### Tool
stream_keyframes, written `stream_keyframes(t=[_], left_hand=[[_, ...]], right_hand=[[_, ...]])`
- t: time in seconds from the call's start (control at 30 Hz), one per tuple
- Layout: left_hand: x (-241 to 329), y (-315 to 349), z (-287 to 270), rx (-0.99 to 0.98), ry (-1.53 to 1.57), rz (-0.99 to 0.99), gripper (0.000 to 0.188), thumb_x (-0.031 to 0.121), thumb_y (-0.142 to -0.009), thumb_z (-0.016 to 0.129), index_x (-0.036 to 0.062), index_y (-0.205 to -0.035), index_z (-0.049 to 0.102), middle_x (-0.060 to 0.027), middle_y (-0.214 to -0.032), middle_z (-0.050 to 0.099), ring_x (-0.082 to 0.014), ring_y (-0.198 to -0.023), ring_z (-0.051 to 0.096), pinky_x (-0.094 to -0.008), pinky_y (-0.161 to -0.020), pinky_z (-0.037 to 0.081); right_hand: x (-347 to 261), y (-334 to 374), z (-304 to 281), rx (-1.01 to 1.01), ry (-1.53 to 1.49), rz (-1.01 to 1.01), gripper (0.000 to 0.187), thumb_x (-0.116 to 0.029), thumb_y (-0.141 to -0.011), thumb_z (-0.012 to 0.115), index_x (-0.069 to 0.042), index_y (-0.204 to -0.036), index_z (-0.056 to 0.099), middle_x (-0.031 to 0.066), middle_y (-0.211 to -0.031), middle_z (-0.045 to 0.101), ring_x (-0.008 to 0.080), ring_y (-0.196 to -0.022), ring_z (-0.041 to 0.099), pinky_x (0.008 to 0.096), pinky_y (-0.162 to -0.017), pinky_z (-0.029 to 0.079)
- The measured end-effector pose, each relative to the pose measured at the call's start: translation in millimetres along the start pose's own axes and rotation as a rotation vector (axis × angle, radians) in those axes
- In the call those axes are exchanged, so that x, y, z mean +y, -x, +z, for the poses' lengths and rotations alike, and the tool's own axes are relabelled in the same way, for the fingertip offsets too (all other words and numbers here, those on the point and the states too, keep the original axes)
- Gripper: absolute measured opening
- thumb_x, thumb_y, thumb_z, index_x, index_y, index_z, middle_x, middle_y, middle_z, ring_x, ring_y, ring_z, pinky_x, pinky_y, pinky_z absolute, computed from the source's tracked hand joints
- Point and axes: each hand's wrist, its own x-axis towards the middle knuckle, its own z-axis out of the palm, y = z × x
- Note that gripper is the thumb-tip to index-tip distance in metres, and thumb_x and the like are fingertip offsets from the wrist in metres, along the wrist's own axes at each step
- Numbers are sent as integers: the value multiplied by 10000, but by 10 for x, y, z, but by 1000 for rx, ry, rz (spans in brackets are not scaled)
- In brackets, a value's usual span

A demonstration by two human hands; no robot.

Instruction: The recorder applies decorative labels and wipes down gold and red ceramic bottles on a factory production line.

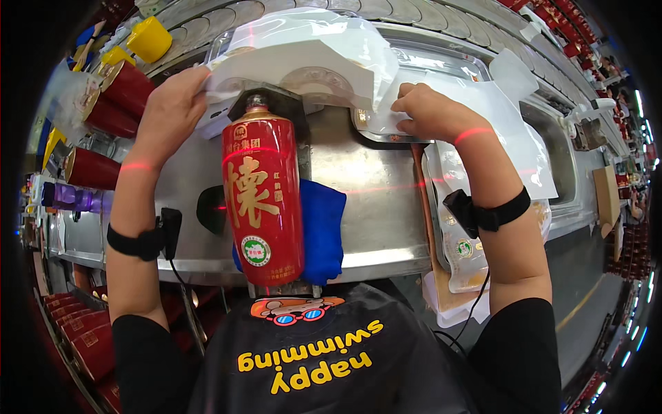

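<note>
A red bottle point(265, 207) with gold characters and a green-and-white round emblem lies in front of me, its neck pointing away. Under its right side is a blue cloth point(323, 228), and a dark angular support point(283, 105) surrounds its neck. Beyond the neck rises a curved white sheet point(296, 62) with faint round printed patterns. My left hand point(172, 110) pinches this sheet's left edge. My right hand point(434, 114) is closed in a pinch beside the sheet's right end, above a tray; what its fingertips hold, if anything, cannot be made out.
More white sheets point(483, 103) lie over metal trays at the right, with printed transparent sheets point(465, 241) nearer me. Red bottles point(127, 90) and a yellow container point(148, 39) stand at the left. A slatted conveyor point(407, 10) runs along the far side. The steel worktop point(369, 200) spans the middle.
</note>
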Motion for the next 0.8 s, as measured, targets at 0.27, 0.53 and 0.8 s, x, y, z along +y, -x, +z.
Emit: stream_keyframes(t=[0.27,0.53,0.8], left_hand=[[103,257,-276,-102,-74,-211,148,39,-840,561,21,-980,520,-209,-872,563,-425,-867,579,-495,-743,464],[193,394,-343,-18,-84,-207,271,22,-819,597,33,-1090,584,-205,-974,610,-415,-956,586,-461,-814,487],[857,163,-849,79,19,-177,382,27,-822,641,27,-1203,615,-168,-1207,612,-326,-1094,575,-417,-976,441]], right_hand=[[-112,-186,151,85,-124,15,315,-279,-814,767,24,-848,691,194,-993,637,373,-917,643,440,-817,526],[507,-824,161,213,73,161,470,-91,-797,665,-93,-1267,648,207,-1245,567,401,-1165,586,434,-980,498],[648,-1190,0,158,33,42,252,-93,-764,659,-94,-1016,669,168,-1096,604,359,-1071,586,425,-899,498]])
